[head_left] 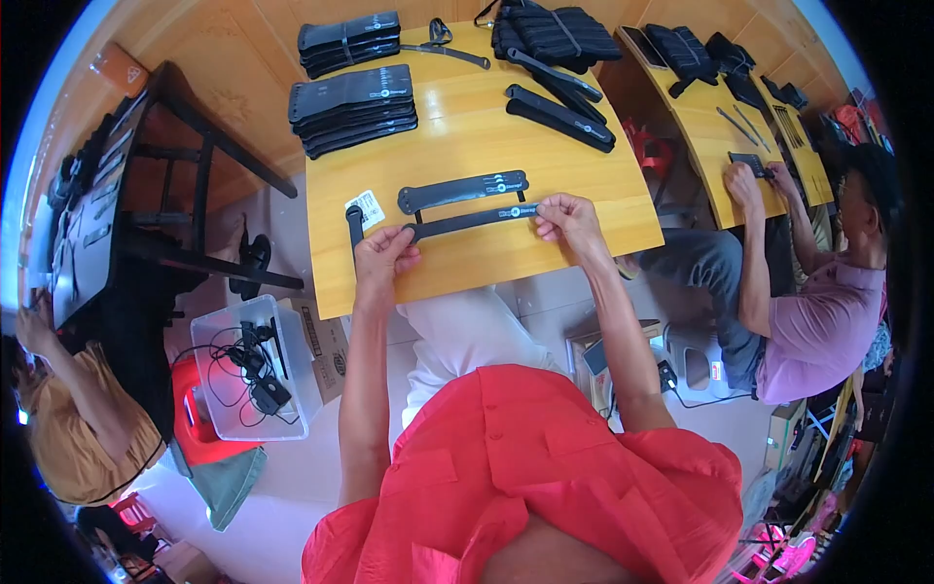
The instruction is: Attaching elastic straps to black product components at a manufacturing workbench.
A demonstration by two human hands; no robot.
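A black strap [472,222] with white print near its right end is stretched between my hands over the front of the yellow table. My left hand [387,258] pinches its left end, and the fingers of my right hand [570,224] are closed on its right end. Just beyond lies a small stack of similar black straps [457,193], resting across dark narrow pieces that are partly hidden. A loose dark strap [354,236] runs beside my left hand, next to a white printed label [367,208].
Strap stacks [352,109] stand at the table's back left; a tied black bundle [556,37] and loose straps [561,119] lie back right. A clear bin [302,389] of cables is on the floor at left. Another person [822,292] works at a table on the right.
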